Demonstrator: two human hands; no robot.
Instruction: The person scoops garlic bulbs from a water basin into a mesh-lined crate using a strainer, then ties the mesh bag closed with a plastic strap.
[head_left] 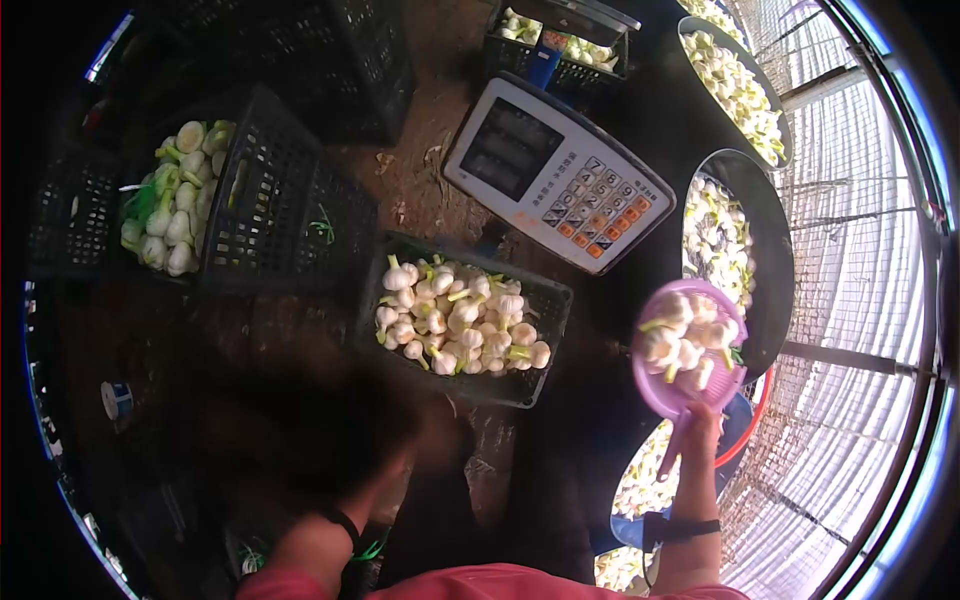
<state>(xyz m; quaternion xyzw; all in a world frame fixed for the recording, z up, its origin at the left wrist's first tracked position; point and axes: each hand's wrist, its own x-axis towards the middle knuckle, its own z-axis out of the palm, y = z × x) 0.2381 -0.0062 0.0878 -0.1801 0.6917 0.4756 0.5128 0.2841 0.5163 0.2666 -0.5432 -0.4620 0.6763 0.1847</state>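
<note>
My right hand (703,425) is closed around the handle of a pink plastic strainer (650,395). Several garlic bulbs (690,335) with short green stems lie in its bowl, which is over the edge of a dark round tub (768,285). My left hand (432,436) is in shadow and blurred, close to the near edge of a black crate (555,345). Its fingers cannot be made out. White garlic bulbs (465,320) cover much of that crate's bottom.
Beyond the crate stands a digital scale display (560,170) with a keypad. Dark tubs of garlic line the right side, by a mesh wall (840,240). More black crates (280,190) stand at left, one holding garlic. A dark blurred shape (290,430) covers the lower left.
</note>
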